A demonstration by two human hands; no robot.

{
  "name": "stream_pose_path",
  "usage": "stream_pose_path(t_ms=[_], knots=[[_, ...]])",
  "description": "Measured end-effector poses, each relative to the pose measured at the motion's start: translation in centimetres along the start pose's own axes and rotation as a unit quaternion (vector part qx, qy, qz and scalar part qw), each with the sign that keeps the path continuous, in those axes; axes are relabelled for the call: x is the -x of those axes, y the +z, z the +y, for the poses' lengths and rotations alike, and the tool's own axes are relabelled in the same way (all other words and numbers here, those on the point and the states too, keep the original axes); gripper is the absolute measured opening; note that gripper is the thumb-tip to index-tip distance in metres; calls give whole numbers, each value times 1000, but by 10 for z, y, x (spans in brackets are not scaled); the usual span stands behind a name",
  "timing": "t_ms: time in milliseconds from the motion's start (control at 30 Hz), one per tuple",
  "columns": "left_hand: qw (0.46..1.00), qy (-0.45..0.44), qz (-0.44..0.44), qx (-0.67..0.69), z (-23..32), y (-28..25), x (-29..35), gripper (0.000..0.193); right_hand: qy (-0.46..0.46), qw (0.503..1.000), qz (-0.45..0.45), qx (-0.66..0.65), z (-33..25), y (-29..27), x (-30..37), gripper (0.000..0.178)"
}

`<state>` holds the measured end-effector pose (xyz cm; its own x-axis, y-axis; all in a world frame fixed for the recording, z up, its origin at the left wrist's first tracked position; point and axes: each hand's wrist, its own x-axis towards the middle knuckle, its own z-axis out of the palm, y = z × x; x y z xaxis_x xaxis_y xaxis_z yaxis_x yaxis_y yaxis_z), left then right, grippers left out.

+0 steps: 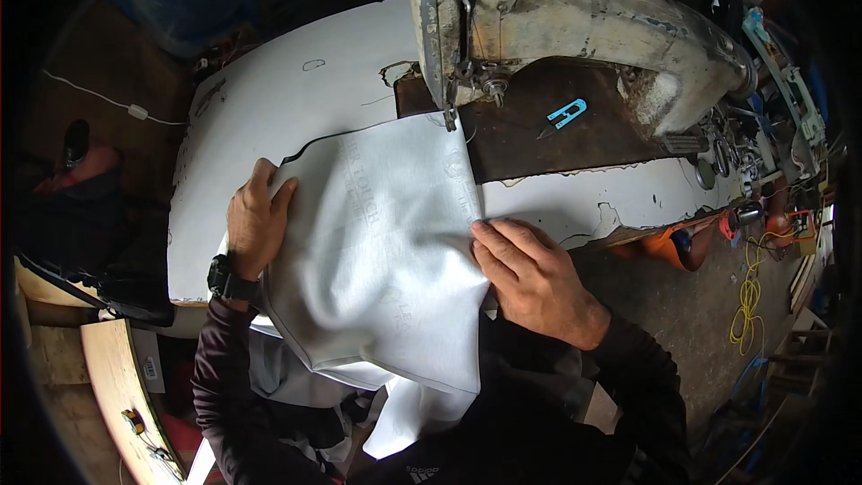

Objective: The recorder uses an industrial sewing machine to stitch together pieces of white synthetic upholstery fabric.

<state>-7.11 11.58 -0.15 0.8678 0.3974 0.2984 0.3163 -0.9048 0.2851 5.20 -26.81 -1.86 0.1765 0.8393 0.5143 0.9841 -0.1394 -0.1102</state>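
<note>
A piece of white coated fabric (377,242), with faint print and a dark edge, spreads over the sewing table. Its far right corner lies under the needle and presser foot (451,117) of a worn sewing machine (575,13). My left hand (258,220), with a black watch at the wrist, pinches the fabric's left edge between thumb and fingers. At the right edge my right hand (530,278) grips the cloth, its fingers close together on top and its thumb hidden. The near part of the fabric hangs in folds over my lap.
Blue thread snips (564,117) lie on the dark machine bed (521,148). The white tabletop (260,90) has chipped edges. Scissors and small tools (718,148) lie right of the machine. A yellow cord (747,305) is on the floor; a curved wooden board (121,395) stands lower left.
</note>
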Motion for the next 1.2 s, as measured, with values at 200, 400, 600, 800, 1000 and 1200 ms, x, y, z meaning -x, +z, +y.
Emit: stream_pose_path(t_ms=[200,400,600,800,1000,1200], knots=[[988,90,109,-60,-5,16,-6,26,2,1000,-12,-15,0,-1,-6,32],[992,82,85,-47,-9,17,-9,25,-12,1000,-4,2,2,1,-6,33],[994,52,71,-64,-9,19,-15,24,-6,1000,7,12,14,4,-15,30],[987,86,104,-86,-15,26,-36,25,11,1000,12,-5,30,8,-30,25],[993,42,77,-78,-18,28,-43,26,16,1000,8,9,34,8,-37,25],[986,87,112,-86,-24,34,-57,25,38,999,-9,-20,45,10,-46,25]])
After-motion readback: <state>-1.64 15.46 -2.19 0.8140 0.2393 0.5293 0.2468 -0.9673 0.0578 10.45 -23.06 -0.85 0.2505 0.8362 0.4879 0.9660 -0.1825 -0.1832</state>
